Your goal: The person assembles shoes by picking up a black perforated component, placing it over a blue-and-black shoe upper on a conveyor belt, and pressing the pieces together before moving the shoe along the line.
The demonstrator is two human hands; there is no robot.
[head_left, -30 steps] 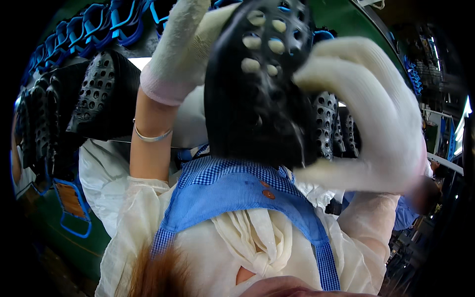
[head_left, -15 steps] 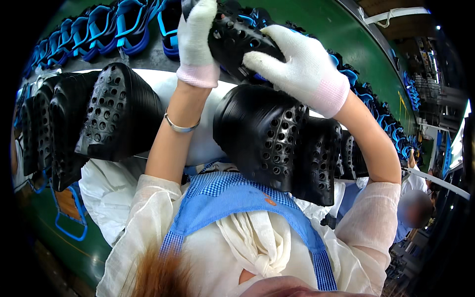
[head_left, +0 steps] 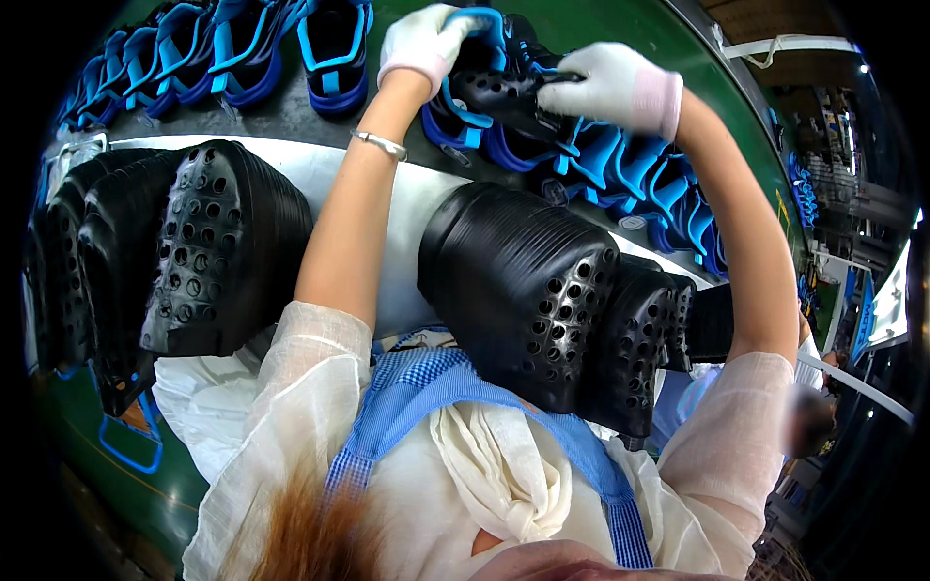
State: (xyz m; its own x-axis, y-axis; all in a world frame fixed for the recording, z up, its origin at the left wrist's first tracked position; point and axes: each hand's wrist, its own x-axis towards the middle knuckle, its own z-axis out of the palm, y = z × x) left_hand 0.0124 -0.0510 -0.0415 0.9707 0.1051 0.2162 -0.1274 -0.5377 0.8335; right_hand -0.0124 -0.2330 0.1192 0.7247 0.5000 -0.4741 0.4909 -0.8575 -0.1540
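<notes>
At the far side, gloved in white with a pink cuff, my left hand is closed on the light-blue collar of a blue-and-black shoe. Opposite it, my right hand, gloved alike, grips one end of a black perforated plastic shoe insert. The insert lies at the shoe's opening, its other end beside the blue collar; how far inside it reaches is hidden. Nearer to me, nested black inserts form a right stack and a left stack, both with rows of round holes.
Blue-and-black shoes line the far dark surface on the left, with more shoes along the right. A white surface lies under the insert stacks. Another person is at the right edge, behind a pale rail.
The black insert has moved from between both hands over to a shoe in the far row. My left hand has let go of the insert and taken the shoe's collar.
</notes>
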